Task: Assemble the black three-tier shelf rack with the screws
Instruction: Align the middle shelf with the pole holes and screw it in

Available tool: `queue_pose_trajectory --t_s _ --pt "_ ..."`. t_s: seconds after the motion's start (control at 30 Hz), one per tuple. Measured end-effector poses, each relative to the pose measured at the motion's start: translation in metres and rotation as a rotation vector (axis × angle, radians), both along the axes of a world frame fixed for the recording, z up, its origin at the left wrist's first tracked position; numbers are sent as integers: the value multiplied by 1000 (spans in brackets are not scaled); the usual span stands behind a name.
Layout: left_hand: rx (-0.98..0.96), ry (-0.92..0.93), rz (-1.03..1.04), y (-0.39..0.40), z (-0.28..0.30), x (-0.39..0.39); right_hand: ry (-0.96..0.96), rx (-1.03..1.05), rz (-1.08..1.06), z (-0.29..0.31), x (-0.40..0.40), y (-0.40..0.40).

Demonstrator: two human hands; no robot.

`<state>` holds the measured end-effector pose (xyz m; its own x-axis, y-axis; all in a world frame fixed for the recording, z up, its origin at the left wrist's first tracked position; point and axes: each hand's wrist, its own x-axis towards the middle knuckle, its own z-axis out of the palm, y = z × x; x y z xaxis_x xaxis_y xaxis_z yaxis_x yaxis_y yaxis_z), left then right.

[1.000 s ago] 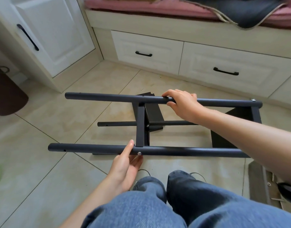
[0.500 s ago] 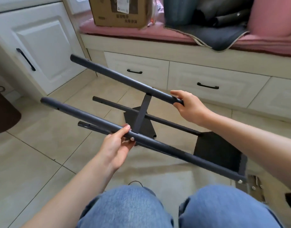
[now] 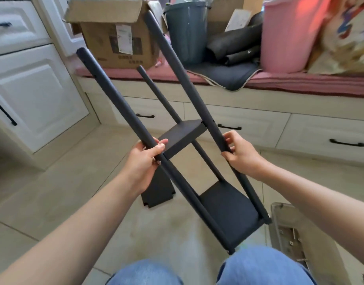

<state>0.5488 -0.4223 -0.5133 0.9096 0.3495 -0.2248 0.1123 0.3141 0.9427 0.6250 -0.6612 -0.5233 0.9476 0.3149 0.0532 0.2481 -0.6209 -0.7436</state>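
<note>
The black shelf rack point(image 3: 183, 138) is lifted off the floor and tilted, its poles pointing up and away from me. Two shelf plates sit between the poles: a middle one point(image 3: 182, 132) and a lower one point(image 3: 230, 208) near my knees. My left hand point(image 3: 145, 157) grips the left pole around its middle. My right hand point(image 3: 240, 153) grips the right pole at about the same height. A loose black shelf plate point(image 3: 156, 192) lies on the tile floor under the rack. A tray of screws point(image 3: 290, 241) sits on the floor at the right.
A window seat with a pink cushion point(image 3: 300, 81) runs across the back, carrying a cardboard box point(image 3: 115, 36), a grey bin point(image 3: 187, 27) and a pink bin point(image 3: 288, 33). Drawers point(image 3: 248, 124) lie below it, white cabinets point(image 3: 33, 95) at the left. My knees point(image 3: 259, 268) are at the bottom.
The rack has swung from lying sideways to standing steeply, its far ends raised. My left hand has closed around the near pole. The camera has tilted upward.
</note>
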Motion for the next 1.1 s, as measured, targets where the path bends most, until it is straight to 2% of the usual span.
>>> queue_pose_trajectory --t_s 0.33,0.73,0.93,1.1 --pt "311 -96 -143 -15 -16 40 58 57 -61 -27 5 -29" --pt "496 -182 -184 -20 -39 51 86 118 -111 -71 -11 -25" --pt "512 -211 -152 -35 -46 59 63 135 -170 -86 -4 -33" --pt "606 -304 -141 -49 -60 63 116 120 -159 -95 3 -40"
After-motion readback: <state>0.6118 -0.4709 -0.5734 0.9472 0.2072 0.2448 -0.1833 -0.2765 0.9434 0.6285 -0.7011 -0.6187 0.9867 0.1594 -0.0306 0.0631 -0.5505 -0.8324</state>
